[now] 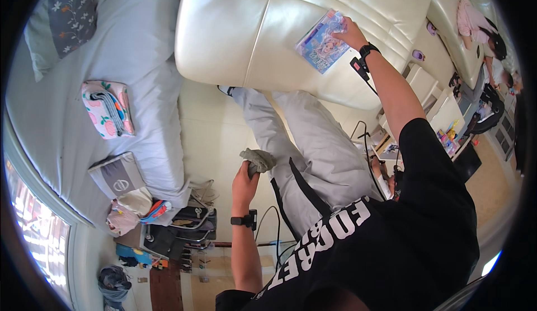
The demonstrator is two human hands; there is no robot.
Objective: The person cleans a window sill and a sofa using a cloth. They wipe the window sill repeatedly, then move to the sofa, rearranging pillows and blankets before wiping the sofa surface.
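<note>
My right hand (351, 34) grips the upper right edge of a thin blue packet or booklet (321, 44) with a cartoon figure on its cover, over the seat of a cream leather sofa (218, 38). Whether the packet rests on the leather or hangs just above it, I cannot tell. Lower down, my left hand (245, 185) holds a crumpled grey-green cloth (258, 161) near my trouser leg. Both wrists wear black straps with small devices and cables.
A bed or covered couch (155, 101) on the left bears a folded patterned blanket (110, 109), a floral cushion (71, 17) and a grey-white folded item (117, 176). Black metal-framed chairs (195, 223) stand below it. Several people are at the far right, one in pink (472, 21) on another sofa.
</note>
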